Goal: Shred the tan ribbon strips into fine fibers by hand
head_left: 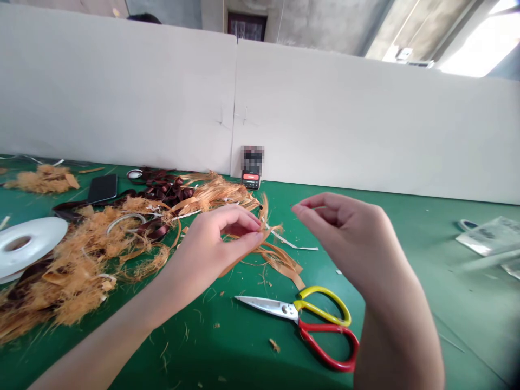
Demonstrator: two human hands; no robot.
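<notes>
My left hand [223, 238] is closed in a pinch on a tan ribbon strip [266, 233], which shows at the fingertips with frayed ends above it. To its right, my right hand [345, 233] hangs over the table with thumb and forefinger pressed together. A tiny dark speck shows at those fingertips, too small to name. Loose tan ribbon strips [284, 262] and a thin white strip [300, 247] lie between the hands. Below them rests a pair of scissors [284, 309] with one yellow and one red handle, blades closed and pointing left.
Frayed tan fibre [81, 265], dark brown ribbon [162, 187] and a white spool [36, 238] crowd the left side. A black phone [103, 188] lies there; another phone [251, 176] leans on the white partition [345, 119]. Plastic packets [491, 235] sit at right on the green table [406, 216].
</notes>
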